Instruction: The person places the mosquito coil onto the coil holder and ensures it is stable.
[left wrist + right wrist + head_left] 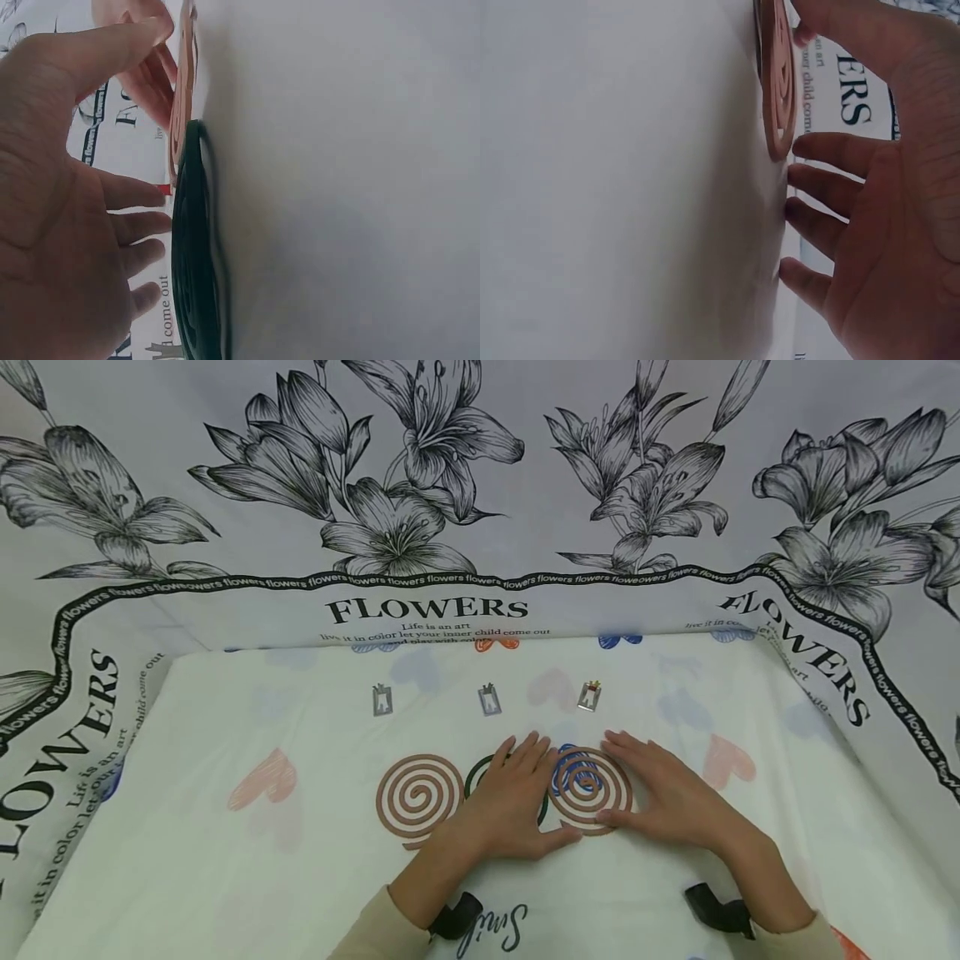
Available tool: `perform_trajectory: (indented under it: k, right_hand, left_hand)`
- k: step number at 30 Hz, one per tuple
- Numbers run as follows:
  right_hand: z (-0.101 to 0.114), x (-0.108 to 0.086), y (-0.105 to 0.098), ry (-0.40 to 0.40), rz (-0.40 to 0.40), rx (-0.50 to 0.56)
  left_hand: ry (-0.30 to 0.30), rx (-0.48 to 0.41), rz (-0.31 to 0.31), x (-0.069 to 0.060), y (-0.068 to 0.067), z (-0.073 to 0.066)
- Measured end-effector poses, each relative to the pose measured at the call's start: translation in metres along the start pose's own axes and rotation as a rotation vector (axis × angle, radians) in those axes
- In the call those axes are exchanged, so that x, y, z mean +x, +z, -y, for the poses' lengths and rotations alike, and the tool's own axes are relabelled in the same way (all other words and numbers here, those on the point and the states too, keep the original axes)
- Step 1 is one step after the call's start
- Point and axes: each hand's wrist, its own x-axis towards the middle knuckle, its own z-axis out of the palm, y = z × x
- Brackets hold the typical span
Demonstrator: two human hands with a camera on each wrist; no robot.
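Three flat spiral mosquito coils lie in a row on the white cloth. The left brown coil (419, 794) shows almost whole, close to my left forearm. Over the green coil (543, 810) in the middle, my left hand (502, 806) covers most of it with fingers spread fairly straight. Its thumb reaches toward the right brown coil (590, 782). My right hand (671, 793) is at that coil's right side, thumb at its lower edge and fingers extended. In the right wrist view the index fingertip meets the rim of the brown coil (778, 90).
Three small metal coil stands (382, 699), (490, 699), (589, 696) lie spaced out behind the coils. A flower-printed cloth (427, 606) rises at the back and sides. Black wrist straps (456, 917) are on both forearms.
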Motion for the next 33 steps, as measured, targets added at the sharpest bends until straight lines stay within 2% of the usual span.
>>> perform_trajectory:
  k: [4, 9, 25, 33]
  right_hand:
    - [-0.001, 0.0, -0.001, -0.008, 0.029, -0.014]
    - [-0.003, -0.001, -0.002, -0.011, 0.037, 0.016]
    - [-0.009, -0.002, -0.004, -0.024, 0.052, 0.069]
    - [-0.012, -0.003, -0.003, -0.057, 0.061, 0.143]
  left_hand:
    - [-0.018, 0.018, 0.034, -0.002, -0.003, -0.002]
    - [-0.023, 0.046, 0.052, -0.001, -0.003, -0.005]
    - [-0.048, 0.065, 0.016, 0.0, -0.001, -0.006]
    - [-0.038, 0.106, -0.016, 0.001, 0.0, -0.005]
